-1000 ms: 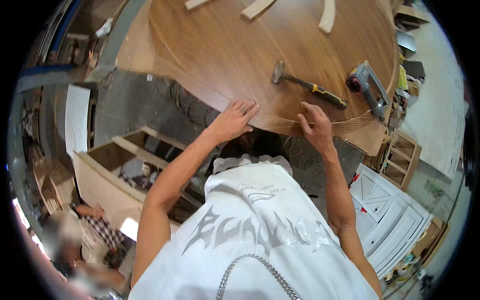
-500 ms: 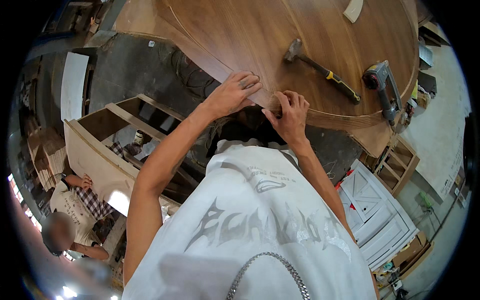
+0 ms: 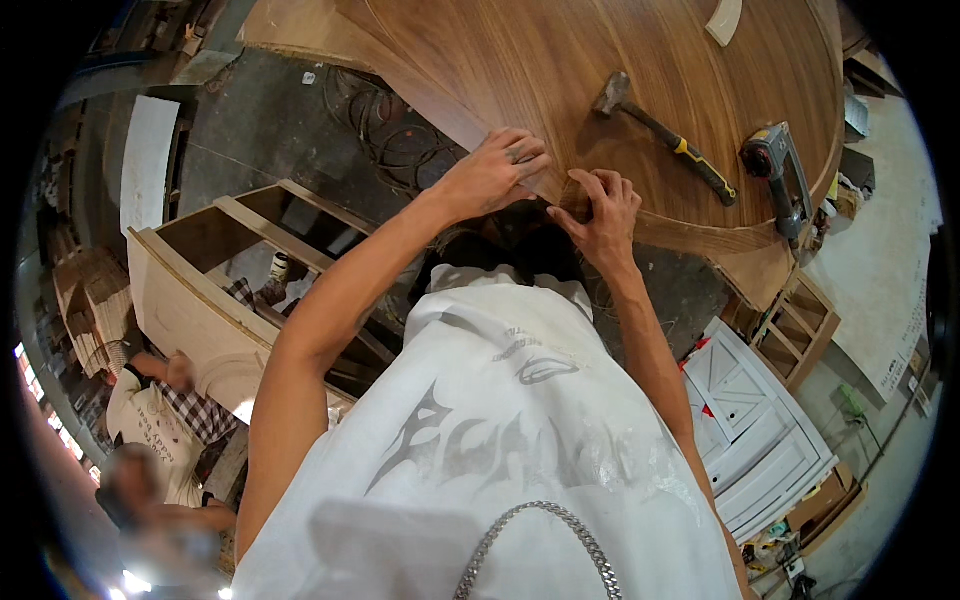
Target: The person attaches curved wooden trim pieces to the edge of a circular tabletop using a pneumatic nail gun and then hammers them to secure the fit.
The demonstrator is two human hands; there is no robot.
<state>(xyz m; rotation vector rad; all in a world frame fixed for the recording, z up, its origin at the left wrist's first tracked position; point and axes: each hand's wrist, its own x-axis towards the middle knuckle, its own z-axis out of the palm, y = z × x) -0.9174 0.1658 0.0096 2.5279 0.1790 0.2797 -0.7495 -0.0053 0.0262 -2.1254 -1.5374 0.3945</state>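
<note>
A large round wooden tabletop [image 3: 560, 60] with brown veneer fills the upper part of the view. My left hand [image 3: 495, 172] lies flat on its near edge, fingers pressing the veneer edge strip [image 3: 690, 232] that runs along the rim. My right hand [image 3: 600, 205] is close beside it, fingertips pinching the same strip at the rim. A hammer [image 3: 665, 135] with a black and yellow handle lies on the top, right of my hands. Farther right a hand power tool [image 3: 775, 170] rests near the edge.
A pale curved wooden piece [image 3: 724, 18] lies at the far side of the top. An open wooden cabinet carcass [image 3: 215, 265] stands at the left on the grey floor. White panelled doors [image 3: 755, 420] lie at lower right. Another person [image 3: 150, 410] crouches at lower left.
My right hand has slid left along the rim until it is next to my left hand. The view has shifted, so the tabletop and tools sit higher and farther right.
</note>
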